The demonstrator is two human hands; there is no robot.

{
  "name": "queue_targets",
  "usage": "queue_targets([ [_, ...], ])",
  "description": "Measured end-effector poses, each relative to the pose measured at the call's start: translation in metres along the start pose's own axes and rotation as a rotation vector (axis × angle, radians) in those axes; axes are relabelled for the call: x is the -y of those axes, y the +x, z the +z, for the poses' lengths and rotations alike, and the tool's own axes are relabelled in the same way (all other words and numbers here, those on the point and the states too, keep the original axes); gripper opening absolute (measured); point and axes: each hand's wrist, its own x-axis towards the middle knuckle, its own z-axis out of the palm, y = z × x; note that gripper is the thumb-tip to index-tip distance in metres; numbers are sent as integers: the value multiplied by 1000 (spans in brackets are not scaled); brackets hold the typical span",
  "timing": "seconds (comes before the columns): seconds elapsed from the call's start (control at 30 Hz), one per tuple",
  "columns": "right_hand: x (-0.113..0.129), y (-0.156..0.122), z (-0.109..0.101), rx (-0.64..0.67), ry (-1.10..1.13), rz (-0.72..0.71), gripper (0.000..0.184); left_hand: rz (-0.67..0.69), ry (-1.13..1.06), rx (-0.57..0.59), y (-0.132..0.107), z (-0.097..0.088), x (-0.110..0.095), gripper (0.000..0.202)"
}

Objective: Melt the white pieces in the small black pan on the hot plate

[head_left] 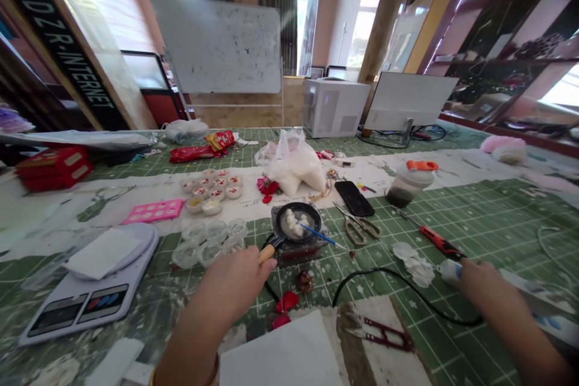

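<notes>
My left hand [230, 283] is closed round the wooden handle [268, 252] of a small black frying pan [281, 235]. White lumps [294, 224], partly in clear liquid, lie in the pan, and a thin blue stick [319, 234] leans over its rim. Beneath the pan is a small dark heater [301, 256]. Off to the right, my right hand [484, 283] has its fingers curled beside a white object [449, 271] and the end of a red-and-black handled tool [441, 242]. What those fingers hold is hidden.
Clear cups [210, 244] and filled cups [216, 192] stand left of the pan, near a pink mould [154, 211] and a scale [90, 295]. Scissors [357, 226], a phone [354, 198] and an orange-lidded jar [409, 184] are right. A black cable [384, 271] crosses the mat.
</notes>
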Motion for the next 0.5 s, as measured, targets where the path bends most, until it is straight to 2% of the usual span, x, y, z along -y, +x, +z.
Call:
queue_targets([
  [0.1,9,-4,-8,113,-49,50,28,-4,1,12,0,0,-1,43],
  [0.17,15,-9,-13,123,-78,54,31,1,-2,10,1,0,-1,43],
  [0.3,23,-16,-15,58,-158,53,41,12,-8,3,0,1,1,43],
  [0.5,28,-29,-3,-37,-178,50,48,22,-6,-15,-1,2,1,41],
])
